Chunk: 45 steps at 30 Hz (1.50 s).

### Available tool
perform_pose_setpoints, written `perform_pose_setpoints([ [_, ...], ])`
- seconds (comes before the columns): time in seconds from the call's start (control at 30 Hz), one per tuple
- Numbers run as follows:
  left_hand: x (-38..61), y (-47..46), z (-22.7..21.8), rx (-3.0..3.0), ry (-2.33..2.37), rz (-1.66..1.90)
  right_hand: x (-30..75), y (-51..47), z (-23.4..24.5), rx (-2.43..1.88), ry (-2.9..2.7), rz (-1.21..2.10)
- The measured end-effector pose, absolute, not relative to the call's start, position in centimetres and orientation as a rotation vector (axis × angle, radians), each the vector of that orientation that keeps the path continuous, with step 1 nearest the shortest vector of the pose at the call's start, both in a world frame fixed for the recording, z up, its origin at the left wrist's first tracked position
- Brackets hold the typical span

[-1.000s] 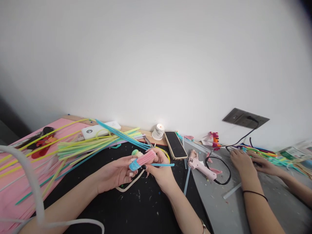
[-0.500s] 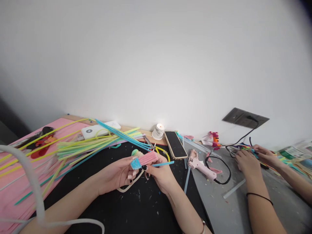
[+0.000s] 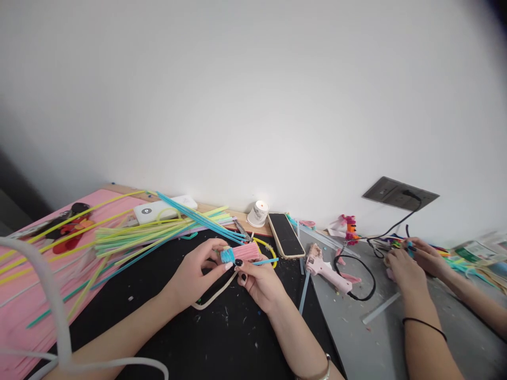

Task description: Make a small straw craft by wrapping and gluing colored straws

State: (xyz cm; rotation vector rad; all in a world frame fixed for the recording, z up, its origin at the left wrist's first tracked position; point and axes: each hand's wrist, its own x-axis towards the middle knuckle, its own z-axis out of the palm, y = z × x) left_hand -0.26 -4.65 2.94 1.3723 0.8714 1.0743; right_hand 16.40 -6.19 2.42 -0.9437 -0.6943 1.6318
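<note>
Between my hands is a pink pipe-cleaner bundle (image 3: 246, 252), with a blue pipe cleaner (image 3: 227, 256) wound tightly around its left end. My left hand (image 3: 197, 270) pinches that blue-wrapped end between thumb and fingers. My right hand (image 3: 262, 282) grips the pink part, its thumb near the edge of the winding. A straight blue end (image 3: 266, 261) sticks out to the right past my right fingers. Below the bundle, a cream pipe cleaner (image 3: 217, 296) curves over the black mat (image 3: 190, 343); where its upper end goes is hidden.
Pastel pipe cleaners (image 3: 138, 237) lie left, over pink sheets (image 3: 24, 316). A paper cup (image 3: 258, 213), pliers (image 3: 241, 229) and a phone (image 3: 285, 235) line the wall side. Right are a pink glue gun (image 3: 328, 272) with black cord and another person's hands (image 3: 407, 266). A white cable (image 3: 51, 285) loops front left.
My left hand has turned, bringing its thumb onto the blue-wrapped end and its fingers behind. The green and cream part beside the winding is now mostly covered. The bundle has shifted slightly right.
</note>
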Motion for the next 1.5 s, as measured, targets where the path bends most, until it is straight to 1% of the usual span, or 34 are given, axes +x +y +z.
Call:
perform_pose_setpoints([
  [0.23,-0.2,-4.5,1.9,1.435,0.907,1.131,16.2,-6.3,2.4,-0.928,-0.714,1.646],
  [0.67,-0.2,-4.5,2.0,1.364,0.935,1.162,15.9,-6.3,2.2,-0.941,-0.734,1.637],
  [0.73,-0.2,-4.4,2.2,1.374,0.967,1.16,15.7,-6.3,2.0,-0.953,-0.752,1.57],
  [0.9,-0.2,-4.4,2.7,1.44,1.048,1.105,15.3,-6.2,1.5,-1.021,-0.846,1.254],
  [1.2,-0.4,-4.1,2.1,1.565,1.131,1.155,16.1,-6.4,2.1,-1.101,-1.178,0.97],
  [1.33,-0.5,-4.0,1.8,1.688,1.105,1.132,16.0,-6.8,2.7,-1.037,-1.324,0.925],
  [1.4,-0.6,-4.0,1.7,1.756,1.066,1.104,16.1,-6.8,2.8,-1.014,-1.313,0.945],
  [1.5,-0.6,-4.1,1.6,1.839,0.992,1.028,16.4,-6.7,2.7,-1.099,-1.207,0.976],
])
